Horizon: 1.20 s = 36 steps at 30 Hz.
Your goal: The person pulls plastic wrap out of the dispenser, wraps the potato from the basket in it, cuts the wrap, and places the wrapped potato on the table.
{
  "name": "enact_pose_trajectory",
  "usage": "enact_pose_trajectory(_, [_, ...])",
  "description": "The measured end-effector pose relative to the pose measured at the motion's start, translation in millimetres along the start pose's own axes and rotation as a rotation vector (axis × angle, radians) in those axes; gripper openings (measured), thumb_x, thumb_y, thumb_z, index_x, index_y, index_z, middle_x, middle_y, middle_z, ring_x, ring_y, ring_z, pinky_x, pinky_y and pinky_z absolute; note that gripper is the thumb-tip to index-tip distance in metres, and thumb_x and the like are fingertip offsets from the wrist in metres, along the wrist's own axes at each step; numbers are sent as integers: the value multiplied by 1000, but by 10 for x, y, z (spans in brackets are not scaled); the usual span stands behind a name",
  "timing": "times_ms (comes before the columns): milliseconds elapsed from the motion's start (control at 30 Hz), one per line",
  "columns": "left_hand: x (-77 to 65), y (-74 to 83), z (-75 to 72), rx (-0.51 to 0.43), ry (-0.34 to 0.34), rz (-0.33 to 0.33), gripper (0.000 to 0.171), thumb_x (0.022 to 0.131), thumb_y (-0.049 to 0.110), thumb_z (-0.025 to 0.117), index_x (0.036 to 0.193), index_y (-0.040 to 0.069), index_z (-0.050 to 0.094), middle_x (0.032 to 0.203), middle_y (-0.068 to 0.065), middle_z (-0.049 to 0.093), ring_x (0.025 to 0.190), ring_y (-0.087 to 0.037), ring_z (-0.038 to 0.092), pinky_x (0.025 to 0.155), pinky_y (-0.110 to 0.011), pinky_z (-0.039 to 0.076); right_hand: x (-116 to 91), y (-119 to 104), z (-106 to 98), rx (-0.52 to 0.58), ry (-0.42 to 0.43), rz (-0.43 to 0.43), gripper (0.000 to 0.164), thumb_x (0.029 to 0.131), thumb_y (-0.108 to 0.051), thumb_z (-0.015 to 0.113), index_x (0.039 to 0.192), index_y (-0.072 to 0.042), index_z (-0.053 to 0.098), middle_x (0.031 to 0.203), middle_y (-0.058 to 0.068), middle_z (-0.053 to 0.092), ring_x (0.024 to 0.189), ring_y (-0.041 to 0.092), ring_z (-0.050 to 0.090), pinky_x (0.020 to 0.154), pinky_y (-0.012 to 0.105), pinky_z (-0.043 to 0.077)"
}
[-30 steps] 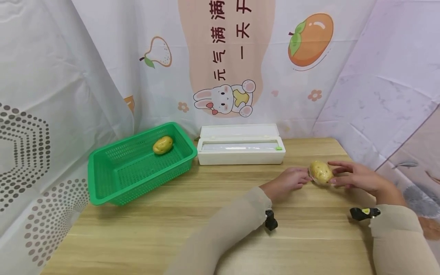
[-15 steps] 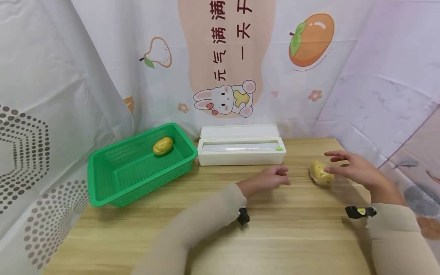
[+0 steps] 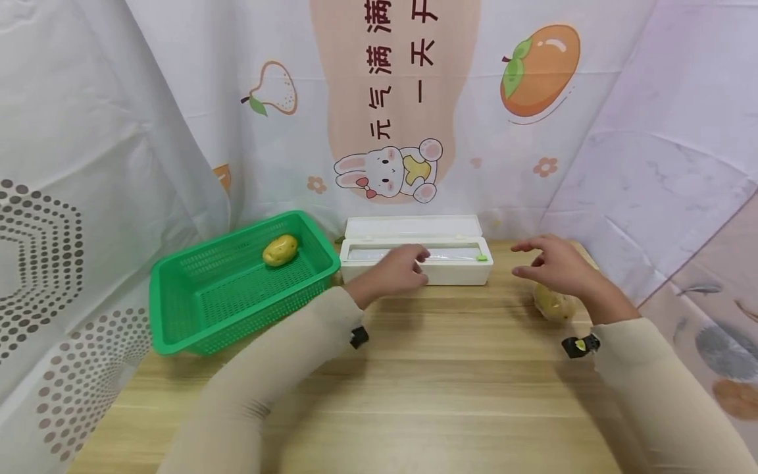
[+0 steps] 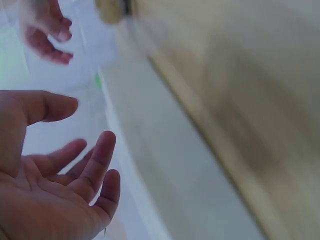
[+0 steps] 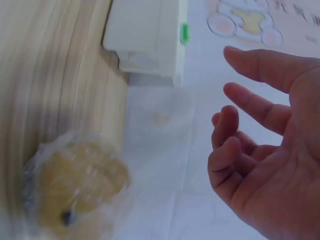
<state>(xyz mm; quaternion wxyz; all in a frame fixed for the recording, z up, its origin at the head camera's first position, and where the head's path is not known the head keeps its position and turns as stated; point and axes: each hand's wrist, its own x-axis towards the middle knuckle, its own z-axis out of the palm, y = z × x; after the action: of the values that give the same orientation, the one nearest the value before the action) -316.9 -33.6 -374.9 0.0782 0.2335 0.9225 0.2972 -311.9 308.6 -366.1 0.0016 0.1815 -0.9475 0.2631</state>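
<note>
My left hand (image 3: pixel 395 271) hovers in front of the white cling film box (image 3: pixel 456 273), its fingers loosely bent around nothing. The box's lid stands up at the back, with film and a green slider (image 3: pixel 482 257) showing along the opening. To the right, my right hand (image 3: pixel 553 264) is raised with thumb and fingers apart, holding nothing. Below it on the table lies a potato (image 3: pixel 555 306) wrapped in clear film, partly hidden by that hand in the head view. In the right wrist view the wrapped potato (image 5: pixel 82 187) shows crinkled film around it.
A green plastic basket (image 3: pixel 237 329) stands at the left of the wooden table (image 3: pixel 450 388), with one potato (image 3: pixel 280 250) inside at its far right. A printed curtain (image 3: pixel 284 145) hangs behind the table.
My left hand has let go of the wrapped potato and moved left to the box. The right hand has lifted off the potato and shifted up and left. The potato stays on the table.
</note>
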Motion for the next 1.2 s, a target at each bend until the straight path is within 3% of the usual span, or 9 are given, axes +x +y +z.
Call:
enact_pose_trajectory(233, [-78, -393, -450, 249, 38, 2, 48, 93, 24, 75, 136, 6, 64, 134, -11, 65, 120, -25, 62, 104, -45, 50, 257, -210, 128, -60, 27, -70, 42, 93, -23, 78, 128, -3, 69, 136, 27, 55, 105, 43, 69, 89, 54, 56])
enact_pose_trajectory(333, [-90, -567, -560, 403, 57, -47, 51, 90, 32, 81, 133, 9, 67, 130, -9, 68, 117, -25, 62, 104, -50, 48, 383, -276, 231, -66, 25, -74, 42, 91, -21, 79, 127, -1, 69, 133, 28, 60, 112, 47, 66, 96, 58, 53])
enact_pose_trajectory(467, [-107, -720, -658, 517, 79, -123, 53, 85, 34, 86, 130, 11, 71, 127, -7, 71, 113, -26, 63, 104, -53, 46, 543, -351, 401, -113, 22, -73, 41, 88, -19, 81, 123, 0, 71, 127, 26, 68, 127, 48, 55, 104, 60, 46])
enact_pose_trajectory(667, [-101, -819, -698, 586, 55, -190, 50, 82, 35, 89, 124, 13, 74, 119, -2, 73, 106, -24, 60, 99, -50, 40, 659, -419, 554, -152, 25, -27, 40, 86, -16, 84, 121, 0, 72, 130, 28, 62, 123, 43, 55, 103, 57, 47])
enact_pose_trajectory(833, [-84, -868, -698, 579, 40, -231, 46, 83, 35, 88, 122, 16, 75, 119, 0, 74, 106, -23, 61, 100, -48, 39, 676, -404, 572, -158, 26, -11, 42, 85, -15, 85, 122, 1, 72, 130, 28, 62, 125, 44, 54, 104, 58, 47])
enact_pose_trajectory(1067, [-67, -909, -720, 554, 22, -237, 42, 85, 34, 87, 122, 18, 77, 122, 1, 75, 110, -23, 62, 102, -49, 37, 707, -366, 565, -160, -6, -25, 33, 89, -17, 82, 118, -2, 77, 123, 20, 69, 127, 42, 52, 108, 57, 44])
enact_pose_trajectory(1200, [-65, -926, -729, 540, 14, -228, 35, 86, 34, 86, 117, 20, 79, 113, 4, 76, 106, -21, 62, 101, -49, 36, 711, -365, 553, -153, -10, -31, 28, 89, -16, 82, 113, -2, 79, 118, 18, 71, 123, 40, 55, 107, 56, 45])
